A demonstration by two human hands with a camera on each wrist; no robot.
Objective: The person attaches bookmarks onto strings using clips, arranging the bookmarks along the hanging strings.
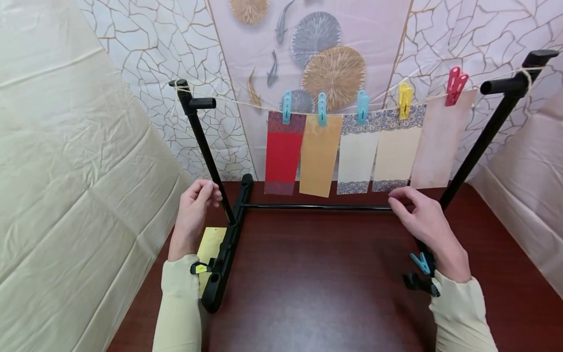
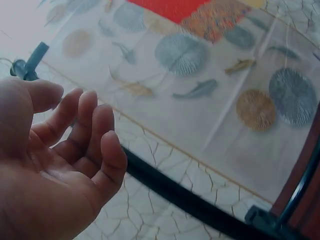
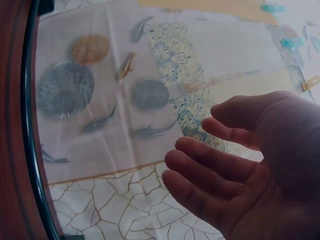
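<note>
My left hand [image 1: 192, 215] hovers beside the left black post, its fingers loosely curled around nothing. In the left wrist view the palm is bare. Just below the cream patterned card [image 1: 396, 156] is my right hand [image 1: 427, 222], fingers relaxed and holding nothing. Several cards hang from a string [image 1: 239, 102]: a red card [image 1: 281, 156], a tan card [image 1: 320, 156], a white patterned card [image 1: 357, 156], the cream one and a pale pink card [image 1: 440, 142]. Blue clothespins [image 1: 322, 110], a yellow clothespin [image 1: 404, 101] and a red clothespin [image 1: 456, 87] clip them.
The string runs between a left post [image 1: 204, 144] and a right post [image 1: 484, 129], joined low by a thin crossbar [image 1: 316, 207]. A yellow card [image 1: 213, 242] lies by the left foot [image 1: 228, 261]. Another blue clothespin [image 1: 421, 263] shows beside my right wrist.
</note>
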